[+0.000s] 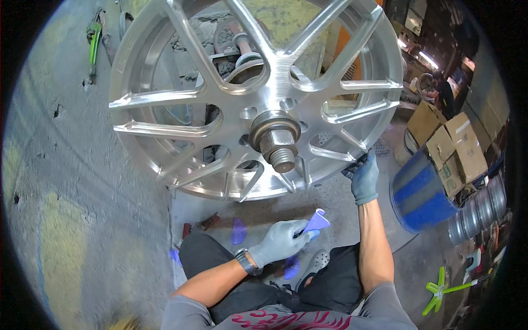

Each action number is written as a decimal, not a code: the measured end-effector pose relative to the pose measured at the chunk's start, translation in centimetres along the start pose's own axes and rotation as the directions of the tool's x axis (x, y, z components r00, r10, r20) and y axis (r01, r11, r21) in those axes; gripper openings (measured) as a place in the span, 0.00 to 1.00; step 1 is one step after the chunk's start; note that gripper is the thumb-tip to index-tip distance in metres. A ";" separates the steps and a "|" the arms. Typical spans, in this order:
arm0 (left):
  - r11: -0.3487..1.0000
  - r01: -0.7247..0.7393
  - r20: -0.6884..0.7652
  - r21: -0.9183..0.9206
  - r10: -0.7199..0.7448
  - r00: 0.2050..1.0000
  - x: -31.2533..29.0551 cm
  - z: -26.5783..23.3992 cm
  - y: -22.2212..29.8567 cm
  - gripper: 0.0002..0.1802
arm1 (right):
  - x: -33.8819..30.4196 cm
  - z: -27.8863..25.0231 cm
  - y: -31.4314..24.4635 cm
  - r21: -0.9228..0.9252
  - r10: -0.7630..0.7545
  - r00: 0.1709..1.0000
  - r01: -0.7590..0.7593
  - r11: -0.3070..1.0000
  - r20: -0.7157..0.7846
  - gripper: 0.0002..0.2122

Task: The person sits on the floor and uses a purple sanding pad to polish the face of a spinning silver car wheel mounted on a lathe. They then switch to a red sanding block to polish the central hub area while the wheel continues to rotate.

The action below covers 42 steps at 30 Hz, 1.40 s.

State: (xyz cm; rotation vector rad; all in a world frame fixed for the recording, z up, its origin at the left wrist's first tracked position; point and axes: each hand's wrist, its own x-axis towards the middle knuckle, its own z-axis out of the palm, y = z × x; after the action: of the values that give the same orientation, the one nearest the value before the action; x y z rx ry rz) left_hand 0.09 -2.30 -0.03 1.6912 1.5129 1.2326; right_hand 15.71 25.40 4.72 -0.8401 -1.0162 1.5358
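Note:
A bare silver alloy wheel [280, 77] with many spokes fills the upper middle, mounted upright on a threaded shaft. A large hex nut [276, 144] over a round collar clamps its hub. My left hand [279, 242], in a grey glove, is below the wheel and apart from it. Its fingers pinch a folded piece of purple sandpaper [317, 220], whose flared end points up. My right hand [364, 179], also gloved, is at the wheel's lower right edge. Its fingers curl behind the rim and are partly hidden; dark material shows at their tips.
Purple scraps [238, 231] and dark red pieces [209, 221] lie on the floor by my legs. A blue drum [421, 190] topped with cardboard boxes [459, 148] stands right, beside stacked metal rims [478, 212]. A green star-shaped tool [437, 290] lies lower right. A grey wall [82, 165] borders the left.

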 end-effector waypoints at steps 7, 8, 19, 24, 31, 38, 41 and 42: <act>0.999 -0.041 -0.041 -0.016 0.041 0.998 -0.2 0.0 -0.3 0.17 | 0.6 0.2 -3.7 0.230 -0.325 0.939 0.294 0.928 0.112 0.27; 0.999 -0.039 -0.040 -0.016 0.039 0.998 -0.3 0.0 -0.4 0.17 | 0.8 0.1 -3.1 0.212 -0.304 0.948 0.281 0.936 0.088 0.27; 0.999 -0.035 0.001 -0.006 0.035 0.999 0.1 -0.1 0.2 0.17 | 0.6 -0.3 -1.0 -0.038 0.001 1.000 -0.001 0.999 -0.001 0.24; 0.999 -0.002 0.035 0.034 0.001 0.999 0.1 -0.2 0.2 0.17 | 1.2 -0.1 -4.2 0.206 -0.292 0.953 0.270 0.941 0.086 0.23; 0.997 -0.069 -0.019 0.023 0.069 0.997 0.3 0.3 -0.5 0.19 | 1.2 -0.6 -3.5 0.153 -0.296 0.954 0.285 0.946 0.054 0.17; 0.999 -0.029 0.018 0.034 0.028 0.999 0.3 0.2 -0.3 0.19 | 1.2 -1.2 -2.5 0.019 -0.134 0.991 0.134 0.991 0.023 0.22; 0.999 -0.021 0.025 0.029 0.020 0.999 0.1 0.3 -0.6 0.18 | 1.0 0.7 -3.8 0.173 -0.340 0.939 0.328 0.928 0.044 0.24; 0.999 -0.026 0.021 0.026 0.025 0.999 0.1 0.3 -0.8 0.17 | 0.9 0.6 -3.9 0.166 -0.350 0.935 0.337 0.927 0.057 0.24</act>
State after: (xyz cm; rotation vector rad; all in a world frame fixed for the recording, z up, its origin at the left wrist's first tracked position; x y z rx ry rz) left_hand 0.02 -2.04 -0.79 1.7403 1.5059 1.2096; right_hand 16.52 26.45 8.58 -0.4612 -1.0307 1.3358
